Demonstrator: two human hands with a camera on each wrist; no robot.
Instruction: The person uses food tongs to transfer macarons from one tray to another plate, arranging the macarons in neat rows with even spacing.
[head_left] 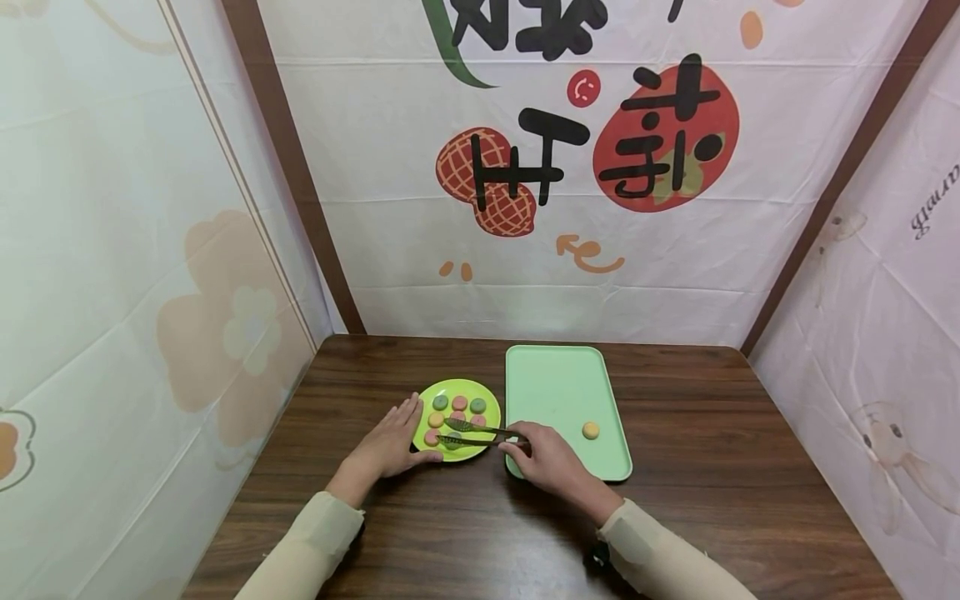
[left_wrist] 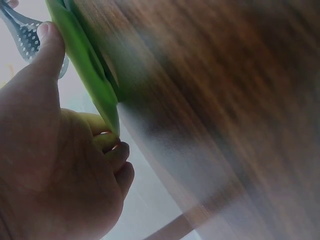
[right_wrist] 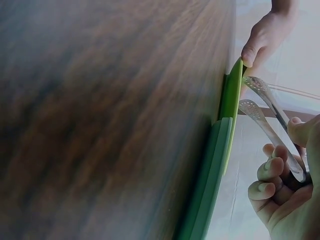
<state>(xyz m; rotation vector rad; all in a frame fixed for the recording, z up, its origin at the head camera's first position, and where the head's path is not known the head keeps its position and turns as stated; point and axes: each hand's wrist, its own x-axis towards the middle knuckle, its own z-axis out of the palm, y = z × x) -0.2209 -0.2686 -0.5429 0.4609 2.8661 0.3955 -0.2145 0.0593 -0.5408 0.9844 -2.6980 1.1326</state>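
My left hand [head_left: 390, 442] holds the left edge of a lime-green round plate [head_left: 457, 386], its thumb [left_wrist: 50, 45] on the rim and the fingers along the edge. On the plate sit several macarons [head_left: 460, 402], pink, green and yellow. From the right, my right hand [head_left: 551, 458] grips metal tongs [head_left: 461, 425] with perforated tips. The tongs' jaws stand apart over the plate's near macarons; whether they touch one, I cannot tell. Partly under that hand is a mint-green tray [head_left: 558, 387], with one yellow macaron [head_left: 591, 430] lying on its right side.
A dark wood-grain table [head_left: 697, 433] carries the plate and tray, which stand side by side. Printed white cloth [head_left: 375, 208] hangs behind the table's far edge, and more cloth walls rise at left and right.
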